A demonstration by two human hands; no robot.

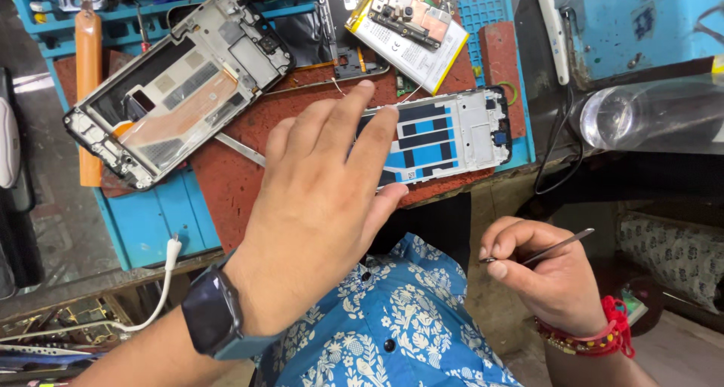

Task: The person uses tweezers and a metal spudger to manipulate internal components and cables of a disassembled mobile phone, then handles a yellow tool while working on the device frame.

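**benchlurker:** what's each hand doing here?

**me:** My left hand (320, 206) is spread flat, fingers apart, hovering over or resting on the red mat (226, 176) in the middle of the bench (151, 228). The fingertips (366, 87) reach the left end of the phone frame (452, 130), the silver one with the blue and dark strips inside, lying lengthwise across the mat's right side. Can't tell whether I'm actually pressing on it or just touching the edge. There's a dark smartwatch (213, 311) on that wrist.

**benchlurker:** and the right?

**me:** My right hand (550, 277) is down low, off the bench edge and over my lap, pinching metal tweezers (547, 250) between thumb and forefinger, tips pointing left and the back end sticking out up-right. It's well apart from the frame. Red thread bracelets (603, 334) on that wrist.

**benchlurker:** rest of the clutter?

**me:** A bigger opened phone housing (173, 85) sits tilted at the upper left, half on the mat and half on the blue work mat (158, 213). An orange tool handle (88, 78) lies just left of it. Up top there's a battery with a circuit board on it (411, 29), next to a dark phone body (317, 36). A white cable (162, 281) hangs off the front edge, and a clear bottle (648, 115) lies on its side at the right.
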